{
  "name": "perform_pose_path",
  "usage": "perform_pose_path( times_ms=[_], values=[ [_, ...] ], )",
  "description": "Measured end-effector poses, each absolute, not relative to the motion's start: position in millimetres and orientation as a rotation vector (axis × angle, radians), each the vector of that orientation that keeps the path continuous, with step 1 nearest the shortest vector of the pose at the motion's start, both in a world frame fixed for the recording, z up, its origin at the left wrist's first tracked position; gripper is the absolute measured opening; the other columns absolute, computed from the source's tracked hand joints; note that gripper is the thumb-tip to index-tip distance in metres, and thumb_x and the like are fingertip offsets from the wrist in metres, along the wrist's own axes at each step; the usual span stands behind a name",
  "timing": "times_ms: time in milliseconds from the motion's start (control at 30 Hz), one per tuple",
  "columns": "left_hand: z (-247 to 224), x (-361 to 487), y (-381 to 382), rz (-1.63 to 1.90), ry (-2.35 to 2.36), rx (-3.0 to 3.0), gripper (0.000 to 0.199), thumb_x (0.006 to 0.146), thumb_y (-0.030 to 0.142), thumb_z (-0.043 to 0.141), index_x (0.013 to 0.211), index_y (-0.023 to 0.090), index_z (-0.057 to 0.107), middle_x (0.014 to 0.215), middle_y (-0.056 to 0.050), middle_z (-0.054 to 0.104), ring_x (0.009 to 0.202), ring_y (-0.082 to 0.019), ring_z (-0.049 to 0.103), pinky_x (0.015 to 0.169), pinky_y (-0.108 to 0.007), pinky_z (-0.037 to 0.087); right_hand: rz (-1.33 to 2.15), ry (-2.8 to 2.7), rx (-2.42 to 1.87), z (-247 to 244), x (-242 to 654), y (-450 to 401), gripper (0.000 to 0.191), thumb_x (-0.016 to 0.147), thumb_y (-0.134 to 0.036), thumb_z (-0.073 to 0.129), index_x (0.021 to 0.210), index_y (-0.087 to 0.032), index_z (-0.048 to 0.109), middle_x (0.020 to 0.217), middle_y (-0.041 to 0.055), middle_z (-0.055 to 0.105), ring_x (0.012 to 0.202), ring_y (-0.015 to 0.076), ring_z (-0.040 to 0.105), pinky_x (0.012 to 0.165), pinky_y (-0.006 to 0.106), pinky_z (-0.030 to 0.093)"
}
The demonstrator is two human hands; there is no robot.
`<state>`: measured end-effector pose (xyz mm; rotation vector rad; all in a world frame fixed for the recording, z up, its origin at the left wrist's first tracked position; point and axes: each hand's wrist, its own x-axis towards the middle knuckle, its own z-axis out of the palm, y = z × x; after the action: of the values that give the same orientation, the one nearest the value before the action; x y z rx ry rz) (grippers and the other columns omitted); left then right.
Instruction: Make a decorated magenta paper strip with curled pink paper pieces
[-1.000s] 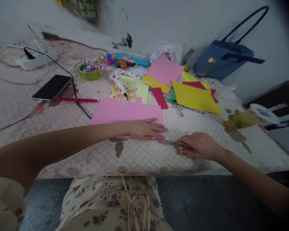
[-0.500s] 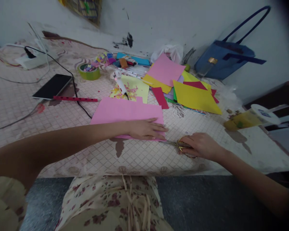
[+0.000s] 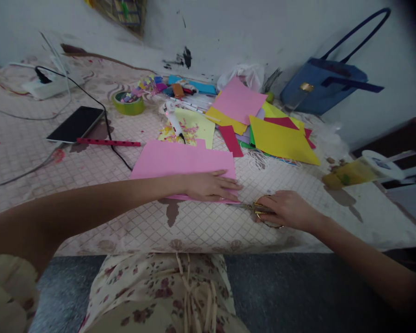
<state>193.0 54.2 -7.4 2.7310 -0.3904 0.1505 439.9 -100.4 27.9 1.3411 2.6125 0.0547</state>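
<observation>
A pink sheet [image 3: 183, 159] lies flat on the patterned tablecloth in front of me. My left hand [image 3: 211, 186] rests palm down on its right part, fingers stretched toward the right edge. Gold-handled scissors [image 3: 258, 209] are in my right hand [image 3: 287, 210], fingers wrapped round the loops. Their blades point left and reach the near right corner of the pink sheet, low against the cloth. Whether the blade tips are under the sheet or beside it I cannot tell.
Behind the pink sheet are a glue gun [image 3: 173, 121] and a pile of coloured sheets [image 3: 284, 138]. A phone [image 3: 76, 124], a red strip [image 3: 107, 142] and a green tape roll [image 3: 128, 104] lie left. A drink cup [image 3: 360, 170] and a blue bag [image 3: 322, 85] are right.
The scissors have shifted very slightly in my right hand's grip. My left hand and the pink sheet stay where they were.
</observation>
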Motion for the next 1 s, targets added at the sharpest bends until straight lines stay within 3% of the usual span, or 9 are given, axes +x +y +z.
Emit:
perform_pose_path(
  times_ms=[1000],
  values=[
    [-6.6, 193.2, 53.7, 0.153, -0.365, 2.719, 0.044, 0.091, 0.029, 0.037, 0.135, 0.035, 0.036, 0.146, 0.002, 0.029, 0.135, -0.015, 0.023, 0.112, -0.04, -0.001, 0.06, 2.628, 1.321, 29.2, 431.1, -94.3, 0.034, 0.087, -0.049, 0.043, 0.086, -0.017, 0.057, 0.069, 0.0021, 0.063, 0.058, 0.0158, 0.054, 0.052, 0.028, 0.024]
  ],
)
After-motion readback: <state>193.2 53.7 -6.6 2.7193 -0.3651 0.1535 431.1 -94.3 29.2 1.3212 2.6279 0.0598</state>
